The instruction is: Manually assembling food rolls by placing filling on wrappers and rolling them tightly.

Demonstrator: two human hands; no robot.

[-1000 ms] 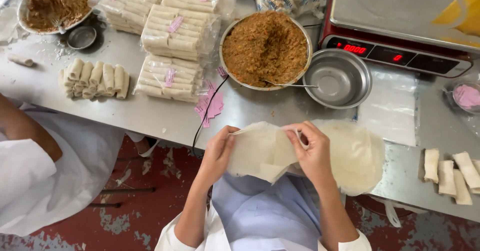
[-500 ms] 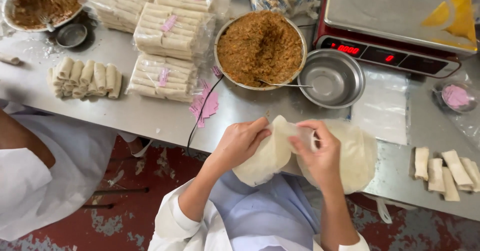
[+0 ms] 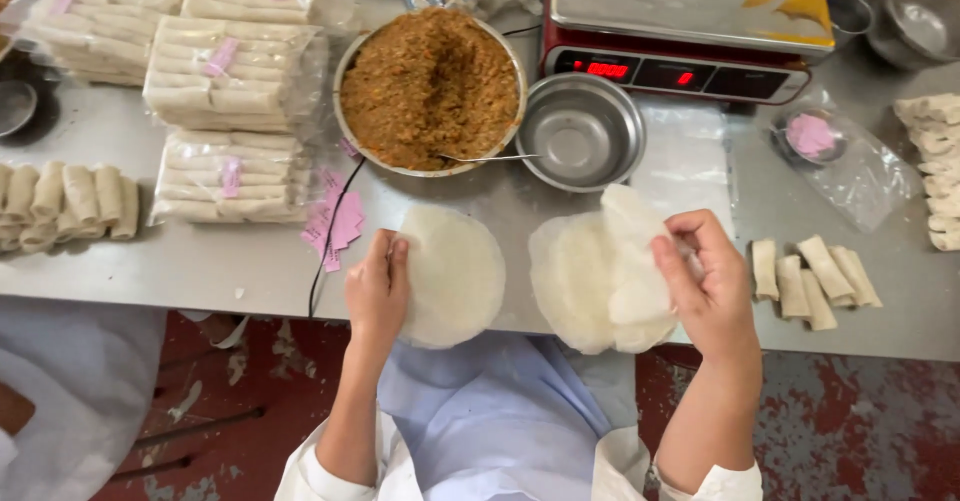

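- The left hand lies flat, fingers together, on the left edge of a single round wrapper spread on the counter, just below the bowl of brown filling.
- The right hand pinches the curled top sheet of the wrapper stack, right of that wrapper, lower right of the bowl.
- The left hand is nearer the single wrapper.

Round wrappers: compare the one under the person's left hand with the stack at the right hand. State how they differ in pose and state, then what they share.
The single wrapper lies flat and alone on the steel table, pressed at its edge by the left hand. The stack holds several sheets, and its top sheet is curled up, pinched by the right hand. The stack overhangs the table edge further. Both are thin, white and round.
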